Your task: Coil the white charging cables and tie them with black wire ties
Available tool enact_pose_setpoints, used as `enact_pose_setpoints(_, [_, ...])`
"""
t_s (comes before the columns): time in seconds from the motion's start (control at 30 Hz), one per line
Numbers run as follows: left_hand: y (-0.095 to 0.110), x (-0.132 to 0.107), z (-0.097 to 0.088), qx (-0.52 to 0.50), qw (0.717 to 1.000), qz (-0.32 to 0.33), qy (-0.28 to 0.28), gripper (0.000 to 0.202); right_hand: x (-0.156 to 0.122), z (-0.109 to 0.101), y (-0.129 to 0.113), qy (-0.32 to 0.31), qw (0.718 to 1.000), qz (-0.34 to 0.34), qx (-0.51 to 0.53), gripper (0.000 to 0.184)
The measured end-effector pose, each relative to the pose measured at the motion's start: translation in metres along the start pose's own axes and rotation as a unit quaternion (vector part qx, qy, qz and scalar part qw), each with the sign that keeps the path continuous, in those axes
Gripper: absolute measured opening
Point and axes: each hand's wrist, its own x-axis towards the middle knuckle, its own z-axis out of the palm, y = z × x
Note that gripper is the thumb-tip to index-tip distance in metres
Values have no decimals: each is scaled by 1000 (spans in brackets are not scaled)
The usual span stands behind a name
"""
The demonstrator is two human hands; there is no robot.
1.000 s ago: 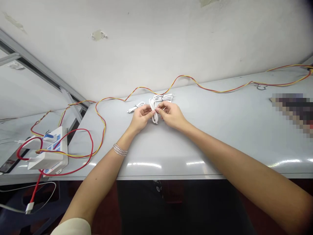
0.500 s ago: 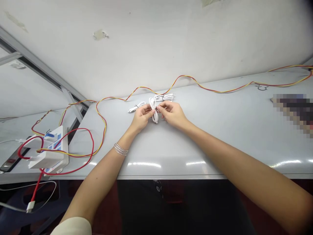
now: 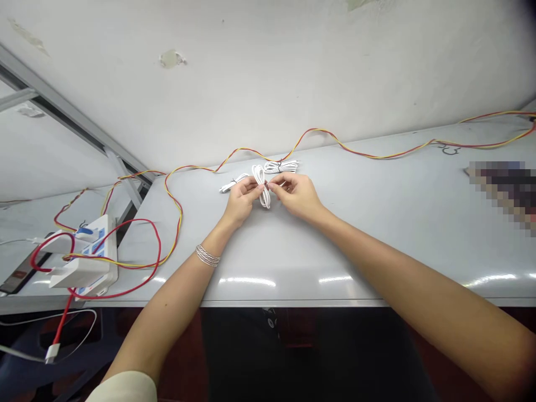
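Head view: the left hand [image 3: 242, 200] and right hand [image 3: 295, 195] work side by side at the middle of the counter [image 3: 355, 245], toward its far edge. The left thumb and fingers are pinched together on the waist of a looped white cable [image 3: 260, 185]. The right fingertips [image 3: 272, 186] close on the same waist from the other side, so both hands are clamped on the cable, their fingertips almost meeting. The upper loop now leans further left and reaches further toward the far edge than in the earlier frames. The looped cable's contact with the counter cannot be confirmed. Two coiled white cables, each with a dark tie, lie just beyond the hands: the left coil [image 3: 233, 182] and the far coil [image 3: 280, 166]. A red-and-yellow twin wire [image 3: 343, 148] runs along the far edge to a white power strip [image 3: 100, 237] at the left end of the counter. A metal bangle [image 3: 207, 255] encircles the left wrist
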Motion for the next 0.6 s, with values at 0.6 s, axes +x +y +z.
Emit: enact_pose_setpoints(0.6, [2, 0, 1, 5, 1000, -2, 9, 35, -1, 0, 3, 0, 997, -51, -50, 19])
